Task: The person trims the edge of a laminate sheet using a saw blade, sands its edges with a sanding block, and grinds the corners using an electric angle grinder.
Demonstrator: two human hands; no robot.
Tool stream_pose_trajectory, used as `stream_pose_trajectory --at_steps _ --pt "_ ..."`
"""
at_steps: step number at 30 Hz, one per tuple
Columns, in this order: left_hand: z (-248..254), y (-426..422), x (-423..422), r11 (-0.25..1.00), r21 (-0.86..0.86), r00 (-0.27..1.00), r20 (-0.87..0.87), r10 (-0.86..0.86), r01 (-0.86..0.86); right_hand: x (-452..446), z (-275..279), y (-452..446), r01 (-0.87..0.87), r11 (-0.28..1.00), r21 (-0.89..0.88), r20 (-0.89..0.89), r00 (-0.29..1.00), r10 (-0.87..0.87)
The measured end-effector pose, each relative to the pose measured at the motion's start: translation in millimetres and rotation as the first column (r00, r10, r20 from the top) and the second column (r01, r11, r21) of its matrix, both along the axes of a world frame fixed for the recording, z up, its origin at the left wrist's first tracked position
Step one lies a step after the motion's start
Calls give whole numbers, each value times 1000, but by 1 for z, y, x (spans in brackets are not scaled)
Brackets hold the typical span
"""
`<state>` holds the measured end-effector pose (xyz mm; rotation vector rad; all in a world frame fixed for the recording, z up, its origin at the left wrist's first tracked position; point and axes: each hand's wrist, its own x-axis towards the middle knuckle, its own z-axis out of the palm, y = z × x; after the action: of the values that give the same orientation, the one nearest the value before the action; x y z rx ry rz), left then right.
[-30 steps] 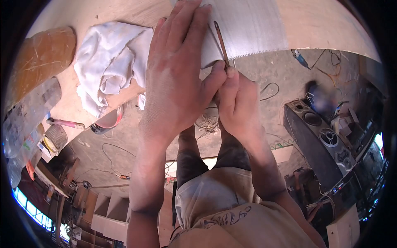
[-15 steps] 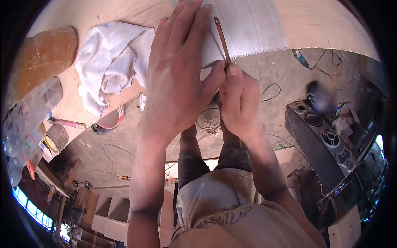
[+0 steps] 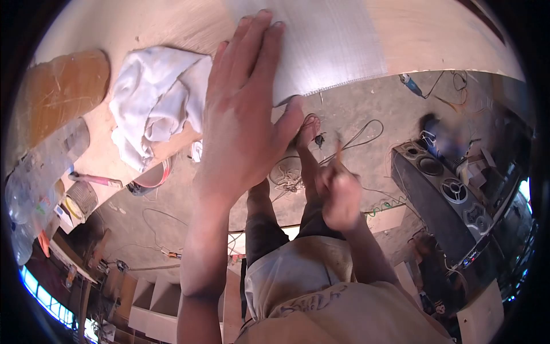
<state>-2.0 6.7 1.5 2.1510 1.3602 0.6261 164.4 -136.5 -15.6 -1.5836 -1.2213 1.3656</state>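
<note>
My left hand (image 3: 243, 109) lies spread on the wooden board, its fingers over the edge of a pale white sheet (image 3: 332, 46). The sheet has a frayed lower border along the board's curved edge. Off the board, to the right and lower, my right hand (image 3: 339, 192) is closed around a thin brown tool (image 3: 338, 153); both are blurred by motion. Left of my left hand rests a crumpled white cloth (image 3: 157, 106).
An orange-brown block-like container (image 3: 69, 94), clear plastic bottles (image 3: 48, 166), a pink-handled brush (image 3: 97, 180) and a tin (image 3: 82, 198) line the left side. A tall speaker (image 3: 444, 198) stands on the right, with cables and a blue tool (image 3: 411, 85) on the floor.
My right hand has dropped down and away from the sheet's edge, carrying the thin brown tool. My left hand stays on the sheet, its thumb now apart from the right hand.
</note>
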Motion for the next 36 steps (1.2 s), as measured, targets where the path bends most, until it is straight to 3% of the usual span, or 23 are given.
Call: stream_pose_trajectory --at_steps 3,7,8,14,17,21,26,36 --pt "1 2 -3 1000 -1 999 22 -27 27 11 3 -16 155 984 -90 -205 964 -171" --pt "13 0 -6 1000 15 995 96 -26 25 25 4 -5 229 963 -145 -30 971 -235" --pt "17 0 -7 999 41 995 102 -16 12 32 -8 -14 245 956 -163 -91 961 -262" --pt "5 -2 -4 1000 28 997 80 -13 11 18 8 31 126 988 -85 -78 988 -133" --pt "5 -1 0 997 71 991 -136 -9 18 1 3 57 22 999 24 -49 999 -21" --pt "-35 15 -16 935 336 987 -141 -74 118 -13 2 78 -39 999 -17 -59 998 38" --pt "-20 8 -9 981 189 997 -66 -42 54 -19 1 83 -47 999 16 -64 997 48" --pt "-16 5 -8 989 139 998 -39 -41 46 -30 -3 78 -41 999 31 154 987 36"
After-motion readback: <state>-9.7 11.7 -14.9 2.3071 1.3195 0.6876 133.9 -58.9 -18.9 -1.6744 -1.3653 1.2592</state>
